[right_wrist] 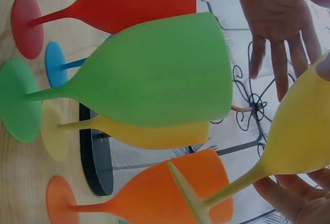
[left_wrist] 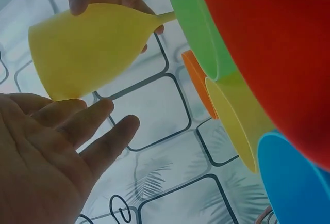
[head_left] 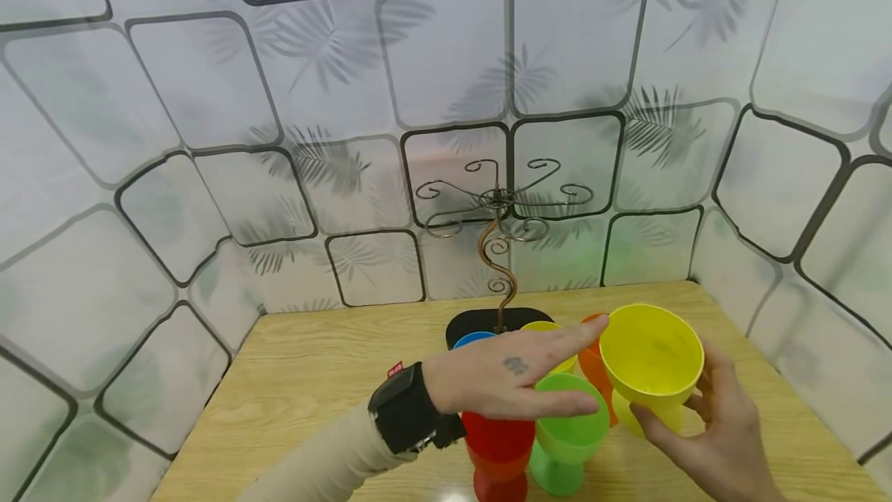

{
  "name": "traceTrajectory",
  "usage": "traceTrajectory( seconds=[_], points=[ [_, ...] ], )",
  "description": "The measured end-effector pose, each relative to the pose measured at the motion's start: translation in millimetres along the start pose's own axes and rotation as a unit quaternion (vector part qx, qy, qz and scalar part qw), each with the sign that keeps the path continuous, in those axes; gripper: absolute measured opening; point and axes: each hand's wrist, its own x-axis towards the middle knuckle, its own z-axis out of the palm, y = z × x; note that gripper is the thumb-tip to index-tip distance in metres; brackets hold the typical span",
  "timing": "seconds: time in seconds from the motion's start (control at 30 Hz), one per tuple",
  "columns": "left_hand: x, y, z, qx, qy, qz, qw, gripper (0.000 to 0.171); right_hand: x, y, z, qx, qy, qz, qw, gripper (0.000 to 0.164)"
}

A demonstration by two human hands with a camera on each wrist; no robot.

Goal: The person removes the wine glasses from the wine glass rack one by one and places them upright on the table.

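Note:
My right hand (head_left: 721,428) holds a yellow plastic goblet (head_left: 648,347) off the table, fingers and thumb around the lower bowl. In the right wrist view the goblet's (right_wrist: 299,115) stem and foot hang free. My left hand (head_left: 519,374) reaches over the other goblets with straight fingers, its fingertips at the held goblet's rim; whether they touch is unclear. Below the left hand stand a red goblet (head_left: 500,444) and a green goblet (right_wrist: 154,74). Behind these are a blue goblet (left_wrist: 291,175), a second yellow goblet (left_wrist: 234,115) and an orange goblet (right_wrist: 175,190).
A metal rack (head_left: 498,200) with curled arms and a twisted copper stem rises from a black base (head_left: 463,324) behind the goblets. The light wooden table (head_left: 313,378) meets patterned curtain walls (head_left: 334,84) at the back and sides.

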Motion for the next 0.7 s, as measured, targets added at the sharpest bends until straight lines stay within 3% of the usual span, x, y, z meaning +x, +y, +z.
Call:
traceTrajectory(
  seconds=[0.33,0.7],
  points=[
    [7.6,-1.7,4.0,0.030,-0.042,-0.048,0.9975,0.076,-15,5,5,-0.041,-0.010,0.084,0.996,0.103],
    [14.1,-7.9,10.9,0.070,-0.073,-0.077,0.9919,0.073,-31,24,10,-0.036,-0.051,0.130,0.989,0.098]
  ],
)
